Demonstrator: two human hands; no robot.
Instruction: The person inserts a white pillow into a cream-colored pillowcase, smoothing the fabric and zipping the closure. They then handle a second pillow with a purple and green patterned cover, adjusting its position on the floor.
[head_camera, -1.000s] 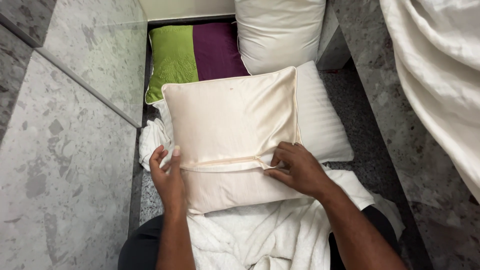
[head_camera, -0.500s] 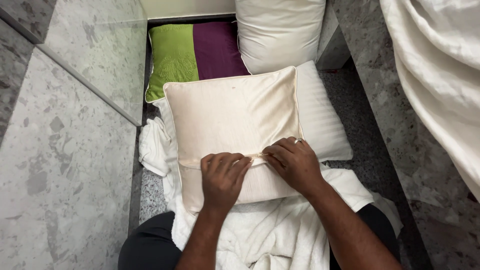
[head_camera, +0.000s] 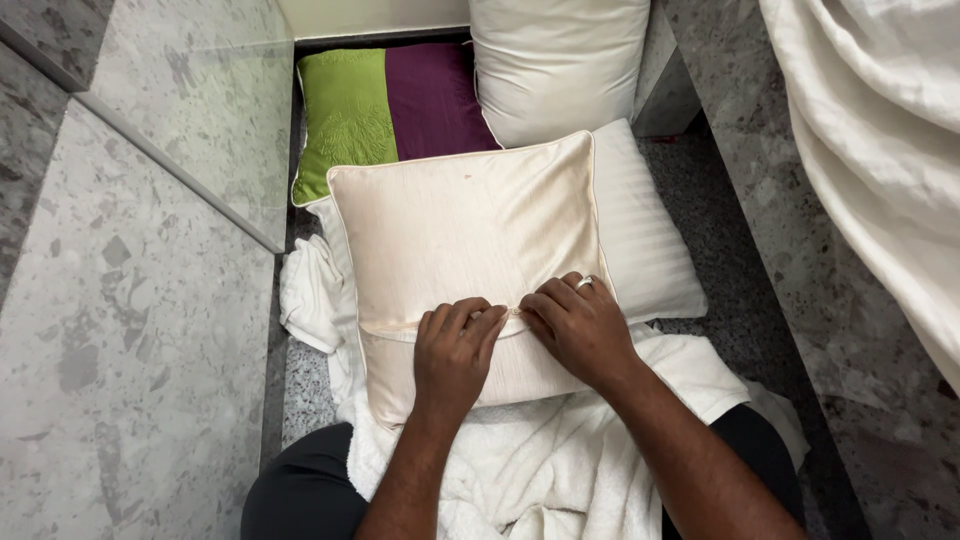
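Since a second before, my left hand (head_camera: 455, 350) had slid in from the cushion's left edge to the middle of its seam, and now sat close beside my right hand (head_camera: 580, 330). Both hands pressed on the cream cushion (head_camera: 465, 230), fingers curled narrow and meeting at the closure line that ran across its lower part; my fingertips seemed to pinch the fabric there, though I could not tell what lay between them. A ring (head_camera: 585, 283) showed on my right hand. The cushion lay flat, its lower end on a white towel (head_camera: 540, 470) spread over my lap, its right side overlapping a white striped pillow (head_camera: 645, 250). Beyond it lay a green and purple cushion (head_camera: 395, 105), touching a plain white pillow (head_camera: 555, 60). A white sheet (head_camera: 880, 140) hung at the right, above the speckled stone floor (head_camera: 130, 330).
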